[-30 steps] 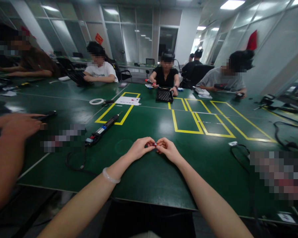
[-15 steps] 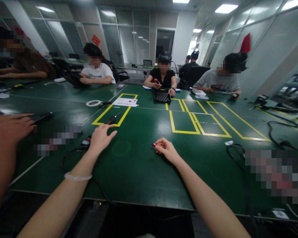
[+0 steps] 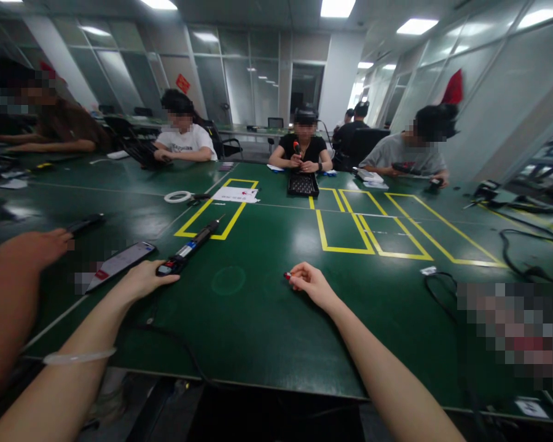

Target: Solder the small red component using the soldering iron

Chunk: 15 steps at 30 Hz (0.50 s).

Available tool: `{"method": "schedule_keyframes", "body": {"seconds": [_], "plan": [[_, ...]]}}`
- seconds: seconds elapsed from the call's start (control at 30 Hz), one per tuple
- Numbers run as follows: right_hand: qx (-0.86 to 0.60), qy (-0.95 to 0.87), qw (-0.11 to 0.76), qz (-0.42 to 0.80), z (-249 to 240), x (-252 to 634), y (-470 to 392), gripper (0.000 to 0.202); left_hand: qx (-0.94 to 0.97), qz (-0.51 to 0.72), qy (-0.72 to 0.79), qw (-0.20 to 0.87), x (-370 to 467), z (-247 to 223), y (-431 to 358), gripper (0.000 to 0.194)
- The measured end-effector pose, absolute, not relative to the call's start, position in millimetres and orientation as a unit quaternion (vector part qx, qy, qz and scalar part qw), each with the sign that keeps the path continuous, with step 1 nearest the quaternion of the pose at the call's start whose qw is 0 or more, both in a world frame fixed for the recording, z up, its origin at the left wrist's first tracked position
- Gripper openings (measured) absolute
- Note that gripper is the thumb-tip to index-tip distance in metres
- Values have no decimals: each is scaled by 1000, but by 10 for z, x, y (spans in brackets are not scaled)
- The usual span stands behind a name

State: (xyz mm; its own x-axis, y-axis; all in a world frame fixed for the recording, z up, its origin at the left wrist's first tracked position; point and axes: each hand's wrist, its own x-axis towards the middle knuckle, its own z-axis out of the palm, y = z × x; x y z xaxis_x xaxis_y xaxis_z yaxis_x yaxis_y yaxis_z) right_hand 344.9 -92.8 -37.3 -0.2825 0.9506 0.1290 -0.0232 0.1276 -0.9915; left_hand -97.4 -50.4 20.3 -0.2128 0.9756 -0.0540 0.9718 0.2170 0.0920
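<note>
The right grip (image 3: pixel 311 285), fingertips drawn narrow, pinches a small red piece with a pale spot (image 3: pixel 287 277) that juts out to the left of the fingers above the dark green, smooth-topped table (image 3: pixel 249 344). Only a sliver of that piece shows, so a slack pinch or a glance away could let it slip out and skitter across the slick surface.

The left grip (image 3: pixel 146 281) is at the rear end of a long black electric screwdriver with blue and red markings (image 3: pixel 187 250); whether the fingers close around it or merely rest there, I cannot tell. Held only by that end, the tool could roll or swing, its thin bit pointing away from the grip.

A thin black cord (image 3: pixel 184 345) runs from below the left grip to the table's near edge; a pull could snag on it. Just beyond and left of that grip, a flat dark-edged phone with a pale, red-patched screen (image 3: pixel 122 263) could be knocked by a sideways sweep. Farther left, a co-worker's hand (image 3: pixel 33 250) leaves little elbow room.
</note>
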Motion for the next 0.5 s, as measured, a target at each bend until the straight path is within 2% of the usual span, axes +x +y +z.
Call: {"method": "schedule_keyframes", "body": {"seconds": [0.13, 0.37, 0.5], "plan": [[-385, -602, 455, 531, -376, 3445, -928, 31, 667, -38, 739, 93, -953, 207, -459, 74], [-394, -608, 443, 528, -355, 3438, -934, 33, 670, -33, 738, 72, -676, 123, -567, 70], [-419, -639, 434, 478, -346, 3433, -943, 30, 681, -12, 729, 71, -426, 113, -654, 71]]}}
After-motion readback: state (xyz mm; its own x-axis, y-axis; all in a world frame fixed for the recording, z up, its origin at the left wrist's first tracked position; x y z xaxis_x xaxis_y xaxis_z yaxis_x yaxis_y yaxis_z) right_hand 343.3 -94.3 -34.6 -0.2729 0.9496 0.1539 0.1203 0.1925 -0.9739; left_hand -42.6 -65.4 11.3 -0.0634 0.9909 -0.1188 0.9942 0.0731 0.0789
